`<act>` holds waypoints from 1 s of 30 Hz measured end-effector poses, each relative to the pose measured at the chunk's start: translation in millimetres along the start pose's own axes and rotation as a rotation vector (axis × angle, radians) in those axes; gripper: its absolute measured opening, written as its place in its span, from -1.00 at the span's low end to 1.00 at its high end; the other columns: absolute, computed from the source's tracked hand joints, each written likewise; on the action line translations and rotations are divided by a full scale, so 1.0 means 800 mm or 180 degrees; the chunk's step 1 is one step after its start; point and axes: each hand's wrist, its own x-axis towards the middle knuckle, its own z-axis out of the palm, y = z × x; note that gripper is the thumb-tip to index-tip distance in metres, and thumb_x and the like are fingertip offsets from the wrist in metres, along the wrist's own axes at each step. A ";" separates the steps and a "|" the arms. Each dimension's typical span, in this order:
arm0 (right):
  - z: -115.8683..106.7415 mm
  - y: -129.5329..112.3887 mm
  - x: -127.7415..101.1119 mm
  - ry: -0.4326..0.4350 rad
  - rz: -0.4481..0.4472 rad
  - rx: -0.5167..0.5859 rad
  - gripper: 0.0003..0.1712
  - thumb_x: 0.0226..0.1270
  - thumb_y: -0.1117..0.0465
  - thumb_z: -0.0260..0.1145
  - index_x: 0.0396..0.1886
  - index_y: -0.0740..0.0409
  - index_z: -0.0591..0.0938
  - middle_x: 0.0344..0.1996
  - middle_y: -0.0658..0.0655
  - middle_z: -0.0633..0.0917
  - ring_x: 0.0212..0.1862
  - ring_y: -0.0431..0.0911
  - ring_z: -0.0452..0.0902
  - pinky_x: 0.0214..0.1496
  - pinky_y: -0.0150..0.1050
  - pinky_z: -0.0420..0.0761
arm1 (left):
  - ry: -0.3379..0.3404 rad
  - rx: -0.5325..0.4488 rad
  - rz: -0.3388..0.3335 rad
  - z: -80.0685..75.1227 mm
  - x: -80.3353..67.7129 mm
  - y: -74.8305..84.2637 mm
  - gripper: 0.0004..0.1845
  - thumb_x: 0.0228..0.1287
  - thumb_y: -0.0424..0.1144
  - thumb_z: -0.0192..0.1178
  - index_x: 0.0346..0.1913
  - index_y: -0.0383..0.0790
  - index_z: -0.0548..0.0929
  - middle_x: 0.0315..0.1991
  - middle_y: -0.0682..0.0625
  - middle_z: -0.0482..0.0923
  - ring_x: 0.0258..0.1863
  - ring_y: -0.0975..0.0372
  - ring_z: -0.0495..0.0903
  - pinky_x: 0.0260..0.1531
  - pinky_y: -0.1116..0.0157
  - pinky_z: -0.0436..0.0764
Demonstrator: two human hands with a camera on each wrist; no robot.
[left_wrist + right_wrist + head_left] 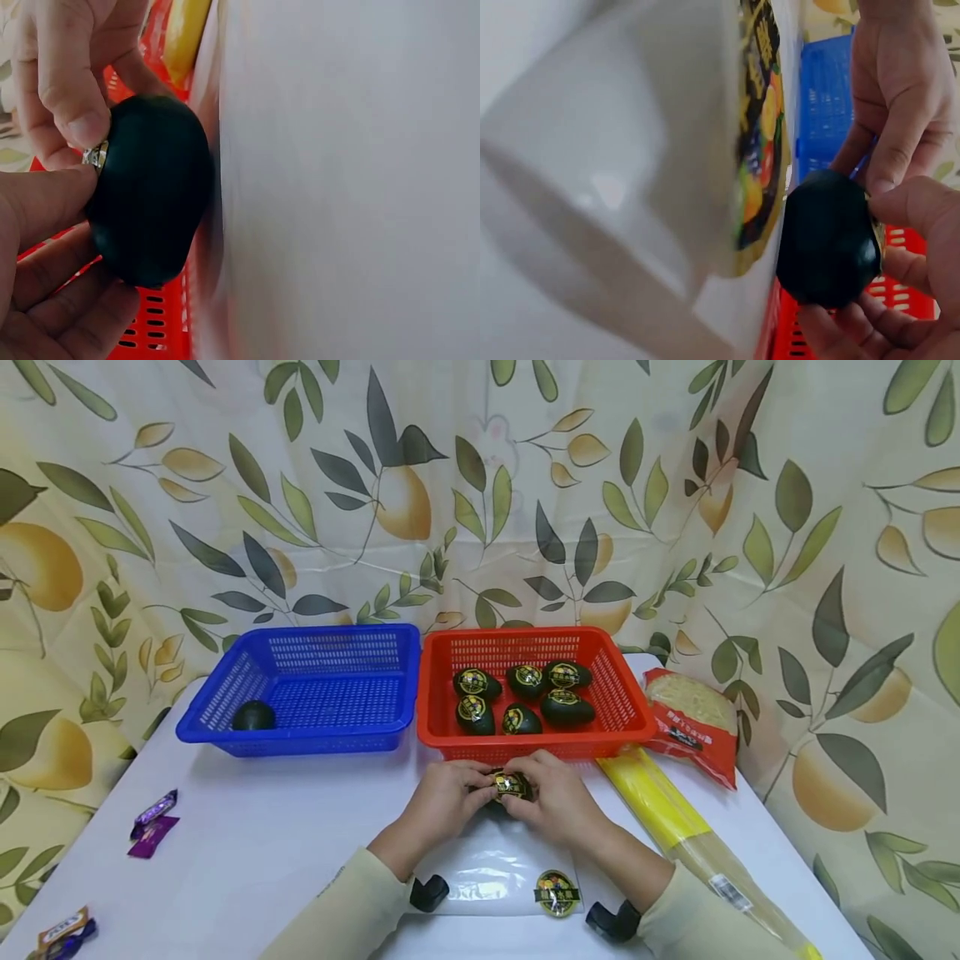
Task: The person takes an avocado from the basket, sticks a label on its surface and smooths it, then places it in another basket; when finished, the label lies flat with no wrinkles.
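A: Entry, hands. Left hand (442,799) and right hand (555,797) meet over the desk (285,835), just in front of the red basket (622,710). Both grips are clamped on one black egg (512,786): fingers and thumbs curled round it from either side, gold label facing up.

B: Wrist views?

A: Left wrist view shows the egg (150,199) dark and smooth, thumb pressed on its upper edge, a scrap of shiny wrap at the thumb tip. Right wrist view shows the same egg (829,236) pinched between both hands. Whether it touches the desk, cannot tell.

B: Surroundings?

A: Six labelled eggs (525,697) lie in the red basket. The blue basket (225,706), touching it on the left, holds one plain black egg (253,716) in its near left corner. A clear bag (487,877) with a round sticker (558,892) lies flat between the forearms.

B: Anything crowding the hands?

A: A long yellow noodle pack (675,818) runs just beside the right forearm; a red noodle bag (693,718) sits behind it. Purple sweets (153,822) lie well apart on the left, another sweet (63,931) at the near left edge.
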 end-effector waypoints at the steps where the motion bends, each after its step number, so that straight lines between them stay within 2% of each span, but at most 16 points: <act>1: 0.000 0.000 0.001 -0.0011 0.0012 -0.0021 -0.63 0.21 0.05 0.53 0.00 0.01 0.73 -0.16 -0.01 0.65 -0.25 -0.17 0.48 -0.21 -0.26 0.52 | 0.0010 -0.0029 -0.0022 0.000 0.000 0.000 -0.82 0.31 -0.22 0.45 -0.11 -0.21 0.87 -0.02 -0.05 0.81 0.06 0.12 0.76 0.16 0.12 0.67; 3: -0.001 0.000 0.003 -0.0068 0.0009 -0.0049 -0.62 0.20 0.03 0.54 0.00 0.00 0.72 -0.12 -0.01 0.68 -0.19 -0.16 0.52 -0.13 -0.20 0.58 | 0.0030 -0.0089 -0.0068 0.000 0.001 0.000 -0.83 0.30 -0.22 0.46 -0.13 -0.20 0.87 -0.03 -0.05 0.81 0.05 0.12 0.76 0.16 0.12 0.67; 6: -0.002 0.003 0.007 -0.0251 -0.0002 -0.0008 -0.58 0.20 0.02 0.58 0.01 -0.05 0.66 -0.18 -0.02 0.71 -0.18 -0.15 0.55 -0.11 -0.16 0.59 | 0.0024 -0.0217 -0.0209 0.000 0.001 -0.002 -0.85 0.30 -0.22 0.46 -0.14 -0.18 0.88 -0.04 -0.02 0.81 0.04 0.14 0.76 0.14 0.13 0.68; 8: -0.002 0.006 0.010 -0.0413 0.0039 0.0078 -0.51 0.16 0.02 0.63 0.02 -0.10 0.61 -0.20 -0.03 0.72 -0.18 -0.15 0.56 -0.11 -0.17 0.60 | -0.0026 -0.0423 -0.0386 -0.002 -0.001 -0.004 -0.87 0.33 -0.22 0.44 -0.13 -0.14 0.88 -0.06 0.02 0.81 0.01 0.16 0.75 0.10 0.15 0.70; 11: -0.002 0.010 0.013 -0.0597 0.0152 0.0222 -0.43 0.11 0.05 0.67 0.06 -0.14 0.57 -0.17 -0.02 0.73 -0.14 -0.15 0.59 -0.05 -0.16 0.63 | -0.0065 -0.0826 -0.0768 -0.005 -0.003 -0.010 -0.86 0.39 -0.18 0.38 -0.10 -0.09 0.87 -0.11 0.07 0.81 -0.06 0.21 0.73 -0.01 0.21 0.72; 14: -0.003 0.012 0.016 -0.0704 0.0173 0.0281 -0.36 0.08 0.07 0.68 0.14 -0.13 0.58 -0.03 -0.01 0.73 -0.02 -0.10 0.62 0.09 -0.05 0.66 | 0.0008 -0.1463 -0.1359 -0.011 -0.004 -0.018 -0.75 0.42 -0.06 0.35 -0.06 -0.16 0.82 -0.16 0.03 0.80 -0.14 0.21 0.71 -0.09 0.23 0.73; 17: -0.006 0.014 0.018 -0.0806 0.0180 0.0323 -0.32 0.08 0.07 0.68 0.19 -0.12 0.58 0.03 -0.01 0.71 0.02 -0.08 0.61 0.13 -0.01 0.65 | 0.0166 -0.2366 -0.1992 -0.015 -0.001 -0.024 -0.55 0.41 0.05 0.34 0.08 -0.27 0.70 -0.13 -0.07 0.79 -0.15 0.16 0.74 -0.04 0.20 0.76; 19: -0.007 0.015 0.019 -0.0866 0.0199 0.0335 -0.32 0.08 0.05 0.68 0.19 -0.13 0.57 0.02 -0.02 0.71 0.00 -0.09 0.60 0.11 -0.03 0.65 | 0.0299 -0.3030 -0.2306 -0.016 0.002 -0.026 -0.46 0.42 0.07 0.33 0.18 -0.32 0.61 -0.10 -0.11 0.78 -0.13 0.15 0.75 0.00 0.21 0.75; 20: -0.008 0.016 0.019 -0.0895 0.0215 0.0359 -0.32 0.08 0.05 0.68 0.19 -0.13 0.57 0.02 -0.02 0.70 -0.01 -0.09 0.59 0.10 -0.04 0.65 | 0.0378 -0.3332 -0.2389 -0.017 0.004 -0.026 -0.46 0.44 0.05 0.31 0.21 -0.32 0.57 -0.09 -0.11 0.78 -0.12 0.16 0.76 0.02 0.22 0.75; 22: -0.009 0.018 0.020 -0.0948 0.0217 0.0404 -0.33 0.10 0.02 0.67 0.20 -0.15 0.57 0.02 -0.04 0.70 0.00 -0.10 0.59 0.11 -0.04 0.65 | 0.0534 -0.3853 -0.2448 -0.017 0.006 -0.024 -0.51 0.48 -0.05 0.29 0.24 -0.34 0.53 -0.07 -0.13 0.76 -0.13 0.17 0.76 0.01 0.24 0.75; 25: -0.016 0.019 0.021 -0.1100 0.0183 0.0594 -0.33 0.13 -0.02 0.64 0.24 -0.18 0.58 0.07 -0.08 0.68 0.04 -0.10 0.58 0.15 -0.04 0.66 | 0.0753 -0.4379 -0.2379 -0.015 0.008 -0.019 -0.58 0.52 -0.19 0.25 0.26 -0.37 0.49 -0.11 -0.11 0.76 -0.17 0.20 0.76 -0.01 0.28 0.75; 27: -0.028 0.017 0.022 -0.1222 0.0150 0.0777 -0.34 0.14 -0.03 0.63 0.25 -0.22 0.59 0.09 -0.10 0.67 0.08 -0.09 0.57 0.16 -0.07 0.65 | 0.0847 -0.4525 -0.2372 -0.014 0.008 -0.016 -0.56 0.52 -0.23 0.24 0.29 -0.39 0.45 -0.13 -0.10 0.76 -0.18 0.20 0.76 -0.01 0.29 0.75; 30: -0.059 0.011 0.029 -0.1356 0.0108 0.0961 -0.35 0.16 -0.04 0.60 0.25 -0.24 0.60 0.10 -0.08 0.66 0.10 -0.06 0.54 0.13 -0.11 0.64 | 0.0927 -0.4583 -0.2382 -0.014 0.008 -0.014 -0.49 0.51 -0.24 0.25 0.35 -0.42 0.39 -0.14 -0.11 0.75 -0.17 0.18 0.77 -0.01 0.28 0.75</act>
